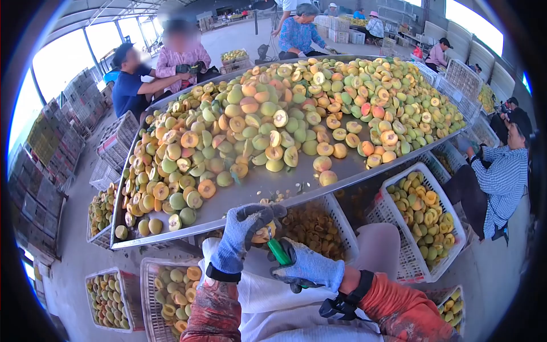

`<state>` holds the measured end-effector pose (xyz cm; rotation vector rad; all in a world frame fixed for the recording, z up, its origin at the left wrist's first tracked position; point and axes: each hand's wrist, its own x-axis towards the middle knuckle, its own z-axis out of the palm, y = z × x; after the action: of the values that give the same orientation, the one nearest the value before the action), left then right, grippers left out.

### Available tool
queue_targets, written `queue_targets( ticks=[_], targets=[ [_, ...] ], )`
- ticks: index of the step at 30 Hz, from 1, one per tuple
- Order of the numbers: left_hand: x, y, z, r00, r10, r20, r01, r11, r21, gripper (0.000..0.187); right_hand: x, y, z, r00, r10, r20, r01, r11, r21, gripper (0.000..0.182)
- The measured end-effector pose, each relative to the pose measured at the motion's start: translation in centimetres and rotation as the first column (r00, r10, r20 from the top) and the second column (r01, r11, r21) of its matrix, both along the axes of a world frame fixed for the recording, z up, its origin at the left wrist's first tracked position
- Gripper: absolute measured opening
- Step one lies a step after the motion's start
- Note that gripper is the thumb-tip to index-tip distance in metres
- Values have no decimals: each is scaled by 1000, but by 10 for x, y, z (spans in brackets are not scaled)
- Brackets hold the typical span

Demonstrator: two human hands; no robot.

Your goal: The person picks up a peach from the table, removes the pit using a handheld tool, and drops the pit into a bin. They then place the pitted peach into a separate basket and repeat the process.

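Observation:
My left hand [242,236], in a blue-grey glove with dark fingertips, is closed around a yellow peach piece [262,234], which its fingers partly cover. My right hand [307,265], gloved the same way, grips a green-handled tool [278,251]. The tool's upper end meets the peach piece; I cannot make out its exact shape. Both hands are above my lap, at the near edge of a metal table [296,191]. Heaped on the table are halved and whole peaches [250,114], some with the pit hollow showing.
Below the table edge stands a crate of dark pits or scraps [310,228]. Crates of peach halves stand at right [424,219] and lower left [171,296]. Co-workers sit around the table, one in a checked shirt [501,176] at right. Stacked crates [43,165] line the left.

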<state>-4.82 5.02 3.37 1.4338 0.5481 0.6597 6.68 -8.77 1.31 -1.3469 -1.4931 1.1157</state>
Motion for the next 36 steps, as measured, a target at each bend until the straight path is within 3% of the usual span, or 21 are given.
queue_targets(
  ticks=[1, 2, 3, 5, 6, 7, 9, 11, 12, 14, 15, 17, 19, 20, 23, 25, 27, 29, 31, 33, 36],
  targets=[
    [-2, -1, 3, 999, -46, -25, 44, 997, -61, 27, -2, -3, -1, 1000, 5, -15, -5, 1000, -20, 51],
    [-3, 2, -6, 994, 6, -113, -20, 993, -119, 28, -4, -2, 6, 994, -33, -103, 18, 990, -136, 51],
    [2, -2, -10, 986, 134, -102, -128, 990, 63, 26, -4, 1, 10, 981, -79, -179, 32, 967, -251, 52],
    [17, -6, -24, 944, 303, 128, -315, 945, 90, 24, -11, 5, 3, 990, -106, -95, 83, 972, -220, 53],
    [20, -9, -23, 916, 385, 114, -397, 911, 110, 25, -12, 7, 0, 991, -132, 36, 135, 986, -102, 52],
    [18, -6, -26, 917, 383, 109, -394, 912, 115, 25, -14, 8, -2, 971, -174, 161, 173, 985, 23, 52],
    [16, 1, -34, 933, 351, -72, -352, 936, 3, 26, -11, 6, 8, 982, -179, 62, 181, 983, -34, 52],
    [13, -2, -41, 938, 336, -81, -337, 942, 3, 27, -9, 5, 20, 972, -94, 217, 157, 941, -299, 51],
    [13, -1, -42, 943, 324, -76, -324, 946, 10, 27, -7, 5, 10, 972, -93, 215, 157, 941, -300, 51],
    [13, 0, -39, 948, 309, -73, -308, 951, 18, 27, -7, 7, -4, 989, -97, 110, 92, 994, 56, 49],
    [11, -1, -34, 973, 226, -45, -224, 973, 44, 27, -5, 5, 2, 989, -99, 106, 94, 994, 51, 49],
    [8, 0, -24, 989, 144, -27, -142, 987, 71, 28, -1, 1, 22, 897, -111, -427, -55, 932, -358, 45],
    [8, 4, -13, 995, -59, -77, 59, 998, 0, 28, -4, 4, 10, 849, -120, -514, -90, 927, -365, 44],
    [9, 5, -11, 995, -60, -80, 61, 998, 3, 28, -3, 6, 8, 799, -130, -587, -119, 923, -366, 43],
    [11, 7, -12, 989, -94, -110, 88, 994, -58, 29, 1, 7, 15, 814, -130, -566, -161, 886, -435, 43],
    [12, 10, -15, 978, -133, -163, 95, 971, -219, 27, 1, 8, 4, 774, -156, -614, -162, 888, -430, 42],
    [16, 10, -17, 975, -135, -176, 96, 971, -217, 27, 4, 8, -1, 730, -182, -659, -167, 887, -430, 41],
    [21, 11, -23, 973, -138, -188, 97, 972, -212, 27, 12, 7, 2, 613, -177, -770, -282, 861, -423, 37],
    [28, 11, -35, 998, -18, -54, 15, 999, -50, 28, 17, 5, 9, 557, -185, -809, -283, 874, -395, 36],
    [38, 11, -30, 999, -31, -27, 29, 997, -71, 27, 25, 4, 8, 502, -187, -845, -271, 893, -358, 35],
    [54, 20, -32, 986, -168, 15, 162, 917, -363, 28, 39, 7, -6, 423, -255, -870, -242, 893, -379, 37]
  ],
)
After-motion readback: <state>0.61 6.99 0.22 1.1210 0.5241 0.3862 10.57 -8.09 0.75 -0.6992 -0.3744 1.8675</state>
